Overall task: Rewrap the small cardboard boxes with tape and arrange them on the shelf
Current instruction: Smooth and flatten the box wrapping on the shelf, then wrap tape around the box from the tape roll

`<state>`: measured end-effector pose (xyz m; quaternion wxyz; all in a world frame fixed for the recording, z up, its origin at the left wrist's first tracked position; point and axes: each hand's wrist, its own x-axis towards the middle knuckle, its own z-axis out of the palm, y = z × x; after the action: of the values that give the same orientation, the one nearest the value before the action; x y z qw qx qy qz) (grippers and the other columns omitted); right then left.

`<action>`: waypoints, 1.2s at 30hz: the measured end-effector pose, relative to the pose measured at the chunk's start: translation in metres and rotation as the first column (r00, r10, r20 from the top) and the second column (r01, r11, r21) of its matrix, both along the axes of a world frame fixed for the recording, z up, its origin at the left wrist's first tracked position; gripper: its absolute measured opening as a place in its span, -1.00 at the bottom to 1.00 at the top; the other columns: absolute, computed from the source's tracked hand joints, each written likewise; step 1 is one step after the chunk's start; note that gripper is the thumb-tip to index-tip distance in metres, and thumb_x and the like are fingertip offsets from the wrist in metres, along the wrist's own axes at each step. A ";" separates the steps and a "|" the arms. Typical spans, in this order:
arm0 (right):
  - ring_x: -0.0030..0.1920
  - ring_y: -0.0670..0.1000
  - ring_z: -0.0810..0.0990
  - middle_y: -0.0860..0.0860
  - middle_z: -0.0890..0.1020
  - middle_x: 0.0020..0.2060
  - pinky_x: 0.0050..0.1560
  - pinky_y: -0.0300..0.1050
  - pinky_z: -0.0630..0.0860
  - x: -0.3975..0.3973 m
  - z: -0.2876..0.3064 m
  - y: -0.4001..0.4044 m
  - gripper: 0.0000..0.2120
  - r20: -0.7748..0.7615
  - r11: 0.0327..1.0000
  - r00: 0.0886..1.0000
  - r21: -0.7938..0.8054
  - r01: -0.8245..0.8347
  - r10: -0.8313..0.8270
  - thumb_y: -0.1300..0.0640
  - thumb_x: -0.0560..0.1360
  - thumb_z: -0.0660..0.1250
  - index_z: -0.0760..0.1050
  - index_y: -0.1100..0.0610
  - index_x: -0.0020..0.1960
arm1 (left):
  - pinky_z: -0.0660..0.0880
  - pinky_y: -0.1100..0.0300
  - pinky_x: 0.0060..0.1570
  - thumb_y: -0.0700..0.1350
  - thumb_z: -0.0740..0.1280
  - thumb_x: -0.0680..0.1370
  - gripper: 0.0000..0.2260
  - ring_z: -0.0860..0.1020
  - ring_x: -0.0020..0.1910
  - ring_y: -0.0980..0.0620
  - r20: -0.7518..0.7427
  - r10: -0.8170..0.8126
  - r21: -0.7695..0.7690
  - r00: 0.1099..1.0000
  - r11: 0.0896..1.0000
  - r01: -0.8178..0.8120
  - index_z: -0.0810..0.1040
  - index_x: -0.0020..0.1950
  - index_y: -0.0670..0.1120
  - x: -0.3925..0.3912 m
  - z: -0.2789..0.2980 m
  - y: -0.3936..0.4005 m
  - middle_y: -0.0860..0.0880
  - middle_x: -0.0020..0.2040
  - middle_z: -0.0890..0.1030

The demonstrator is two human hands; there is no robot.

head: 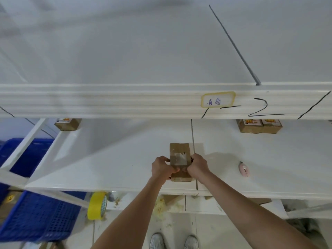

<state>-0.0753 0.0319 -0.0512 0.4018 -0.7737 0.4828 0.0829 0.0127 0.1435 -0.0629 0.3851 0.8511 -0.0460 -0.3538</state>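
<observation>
one box (180, 161) lay flat near the front edge of the shelf (125, 150), at 6 o'clock in the view, and both hands were on it. the left hand (161, 168) gripped its left side, fingers curled round the edge; the right hand (197, 167) gripped the right side the same way. a pale patch of tape showed on top, so this box looked partly wrapped or just being pressed down; i judged it not yet put in place.

counted: three other boxes stood at the back of the shelf, one at 11 o'clock (67, 124) and a touching pair at 1 o'clock (259, 125), which seemed already arranged. one yellow tape roll (97, 205) hung below the shelf edge at 7 o'clock. one small pink cutter-like thing (244, 169) lay on the shelf at 3 o'clock. blue crates (36, 212) sat at 8 o'clock; how many i could not tell. whether more boxes waited i could not tell.
</observation>
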 end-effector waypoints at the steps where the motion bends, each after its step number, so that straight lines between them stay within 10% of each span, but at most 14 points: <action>1: 0.06 0.06 0.58 0.06 0.59 0.06 -0.09 -0.14 0.52 0.001 0.000 0.002 -0.61 -0.008 1.000 1.000 -0.018 0.021 -0.021 0.19 0.43 0.52 0.46 0.15 0.19 | 0.69 0.02 -0.19 -0.18 0.63 0.36 -0.53 0.67 -0.06 -0.09 0.023 0.008 0.009 1.000 1.000 -0.008 0.55 0.20 -0.09 -0.002 -0.001 -0.002 -0.10 0.05 0.62; 8: 0.05 0.07 0.62 0.09 0.62 0.08 -0.12 -0.17 0.54 0.003 0.012 0.012 -0.68 -0.091 0.998 0.996 -0.065 -0.006 0.000 0.28 0.51 0.42 0.50 0.22 0.25 | 0.68 -0.01 -0.07 -0.09 0.62 0.38 -0.54 0.68 -0.14 -0.05 0.078 0.046 -0.020 0.996 0.999 -0.045 0.58 0.22 -0.11 -0.018 0.002 0.004 -0.09 -0.01 0.67; 14: 0.55 0.20 0.20 0.19 0.18 0.57 0.51 0.06 0.29 0.003 0.027 0.051 -0.31 0.057 0.938 0.988 -0.326 -0.116 0.142 0.34 0.56 0.30 0.07 0.25 0.60 | 0.67 0.02 -0.06 0.00 0.44 0.57 -0.75 0.65 -0.27 -0.02 0.133 0.141 -0.111 0.981 0.986 -0.127 0.58 0.17 -0.10 -0.016 0.011 0.030 -0.07 -0.09 0.66; 18: 0.26 0.12 0.54 0.15 0.54 0.26 0.19 -0.10 0.54 0.017 0.033 0.087 -0.57 0.308 0.928 0.951 -0.361 0.091 0.027 0.35 0.57 0.25 0.38 0.25 0.43 | 0.54 0.14 -0.10 -0.14 0.28 0.60 -0.87 0.64 -0.05 -0.09 0.398 0.178 -0.039 0.900 0.983 -0.177 0.62 0.05 -0.07 -0.001 0.020 0.071 -0.04 0.00 0.68; 27: -0.29 0.11 0.66 0.15 0.70 -0.19 -0.09 0.03 0.70 0.071 0.019 0.212 -0.81 0.300 0.873 0.884 0.445 0.203 -0.358 0.35 0.56 0.20 0.60 0.30 -0.02 | 0.56 0.02 -0.21 0.03 0.20 0.59 -0.80 0.60 -0.26 -0.08 0.494 0.423 -0.110 0.759 0.897 -0.428 0.45 -0.11 -0.07 0.046 0.007 0.214 -0.04 -0.22 0.62; 36: -0.11 0.15 0.59 0.16 0.54 0.00 -0.03 0.00 0.64 0.086 -0.022 0.295 -0.71 0.078 0.707 0.954 0.689 0.158 -0.289 0.13 0.57 0.37 0.44 0.23 0.22 | 0.56 -0.03 0.02 0.16 0.41 0.54 -0.57 0.59 0.17 -0.20 -0.125 0.311 -0.055 0.942 0.946 -0.320 0.54 0.26 -0.10 0.078 -0.048 0.297 -0.16 0.17 0.61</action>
<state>0.0102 0.3272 -0.0734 0.7039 -0.5143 0.4716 0.1325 0.0906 0.4401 -0.1106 0.4703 0.8108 0.0999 -0.3339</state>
